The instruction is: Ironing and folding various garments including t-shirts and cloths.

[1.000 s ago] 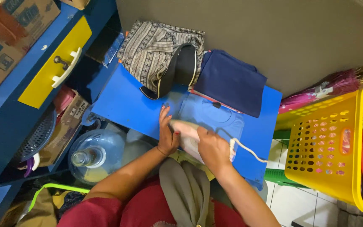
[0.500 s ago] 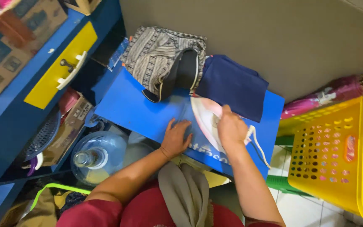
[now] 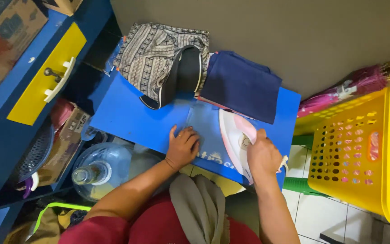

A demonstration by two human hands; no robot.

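Resting at the upper left, a brown cardboard carton (image 3: pixel 3 34) with red and dark printed panels sits on the blue shelf unit (image 3: pixel 5 149), beside a yellow drawer front (image 3: pixel 46 77) with a cream handle. A smaller printed brown package (image 3: pixel 66 147) lies tilted in the compartment below, next to a clear water jug (image 3: pixel 98 171). White lettering runs along the near edge of the blue counter (image 3: pixel 132 122), partly covered by both hands.

A light blue cloth (image 3: pixel 206 124) lies flat near the middle of the counter. The left hand (image 3: pixel 182 147) rests on it palm down, fingers (image 3: pixel 188 134) spread slightly and flat, pressing the cloth near its left edge and holding nothing. The white and pink iron (image 3: pixel 235 140) sits on the right part of the same cloth, just beside the left hand. The right hand (image 3: pixel 262 156) is wrapped around the iron's handle, fingers closed on it; a white cord trails from the rear.

Behind the cloth lie a patterned folded garment (image 3: pixel 159 56) and a folded navy garment (image 3: pixel 242 86). A yellow perforated basket (image 3: pixel 353 158) stands to the right.
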